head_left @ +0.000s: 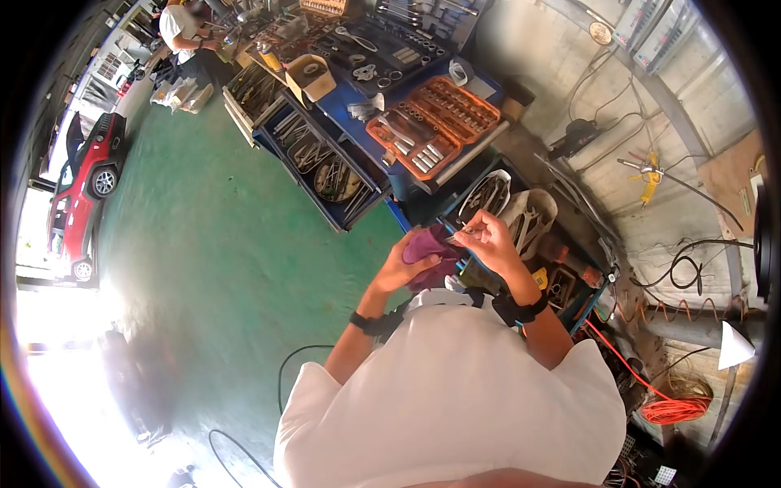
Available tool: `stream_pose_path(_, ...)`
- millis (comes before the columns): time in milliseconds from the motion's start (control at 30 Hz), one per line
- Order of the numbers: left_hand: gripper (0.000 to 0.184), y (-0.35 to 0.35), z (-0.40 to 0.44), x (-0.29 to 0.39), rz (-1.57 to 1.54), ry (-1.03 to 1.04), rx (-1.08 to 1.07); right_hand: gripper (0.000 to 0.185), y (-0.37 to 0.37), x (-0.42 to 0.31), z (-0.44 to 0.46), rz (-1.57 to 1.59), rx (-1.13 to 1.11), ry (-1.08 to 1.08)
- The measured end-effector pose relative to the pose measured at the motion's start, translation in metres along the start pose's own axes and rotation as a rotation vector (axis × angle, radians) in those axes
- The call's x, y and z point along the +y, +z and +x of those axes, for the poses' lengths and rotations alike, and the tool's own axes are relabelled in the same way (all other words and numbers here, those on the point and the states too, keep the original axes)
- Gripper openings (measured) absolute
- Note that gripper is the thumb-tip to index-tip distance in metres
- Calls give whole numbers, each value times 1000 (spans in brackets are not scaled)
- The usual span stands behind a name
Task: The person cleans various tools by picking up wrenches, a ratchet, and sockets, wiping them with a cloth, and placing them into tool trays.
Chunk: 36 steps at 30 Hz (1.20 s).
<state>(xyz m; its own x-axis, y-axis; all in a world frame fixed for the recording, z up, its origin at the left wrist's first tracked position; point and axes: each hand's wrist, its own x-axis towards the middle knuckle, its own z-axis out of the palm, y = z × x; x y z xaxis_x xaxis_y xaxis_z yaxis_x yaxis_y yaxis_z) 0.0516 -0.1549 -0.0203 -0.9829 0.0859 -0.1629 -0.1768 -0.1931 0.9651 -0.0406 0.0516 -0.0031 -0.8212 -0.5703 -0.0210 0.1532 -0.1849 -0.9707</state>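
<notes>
My left hand [399, 267] is wrapped round a bunched purple cloth [428, 249] in front of my chest. Close beside it, my right hand [490, 241] is closed in a pinch on a small, thin metal piece, too small to name. Its tip points toward the cloth; whether the two touch I cannot tell. Beyond my hands, an orange socket set case [434, 128] lies spread on the blue bench. Just past my right hand, a white container [533, 213] holds wrenches.
Open drawers [321, 167] full of tools jut out at the front left. A black tool case [378, 53] lies farther along the bench. Another person [183, 32] stands at the far end. A red car [85, 191] is at the left, and an orange hose coil [677, 407] at the right.
</notes>
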Motion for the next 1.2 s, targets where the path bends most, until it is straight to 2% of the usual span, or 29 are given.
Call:
stream_pose_path(133, 41, -6, -3, -3, -14, 16, 98, 24, 15, 5, -7, 10, -48, 6)
stream_pose_path(200, 34, -9, -6, 0, 35, 165, 168, 24, 18, 8, -10, 10, -63, -1)
stream_pose_path(300, 34, -9, -16, 12, 56, 209, 130, 24, 15, 5, -14, -4, -109, -20)
stream_pose_path(367, 35, -16, -24, 14, 149, 209, 86, 23, 9, -3, -19, -209, -231, 85)
stream_pose_path(433, 36, -15, -32, 23, 238, 202, 43, 22, 7, -11, -25, -188, -271, 105)
stream_pose_path(500, 37, -9, -37, 33, 403, 281, -49, 23, 3, -22, -31, -370, -331, 133)
stream_pose_path(567, 36, -3, -40, 26, 512, 325, -19, 24, -1, -35, -35, -432, -343, 103)
stream_pose_path(633, 37, 5, -43, 18, 589, 242, -89, 25, -8, -43, -42, -607, -369, 120)
stream_pose_path(767, 31, 23, -44, 13, 675, 258, -116, 29, -13, -53, -64, -800, -360, 116)
stream_pose_path(800, 31, 28, -46, 8, 662, 253, -127, 27, -13, -53, -71, -864, -368, 53)
stream_pose_path(867, 29, 35, -47, -1, 911, 373, -61, 25, -7, -51, -84, -984, -354, 38)
stream_pose_path(933, 30, 37, -45, -5, 946, 380, -49, 18, -2, -42, -95, -1226, -365, -57)
stream_pose_path(967, 30, 38, -46, -6, 991, 380, -36, 18, 1, -33, -100, -1230, -362, -43)
stream_pose_path(1100, 29, 45, -50, 1, 909, 335, -77, 15, 11, -18, -114, -1365, -362, -94)
stream_pose_path(1167, 31, 48, -58, 15, 688, 213, -102, 18, 18, -16, -118, -1297, -335, -52)
stream_pose_path(1200, 31, 45, -60, 13, 687, 208, -103, 21, 28, -27, -117, -1177, -339, 30)
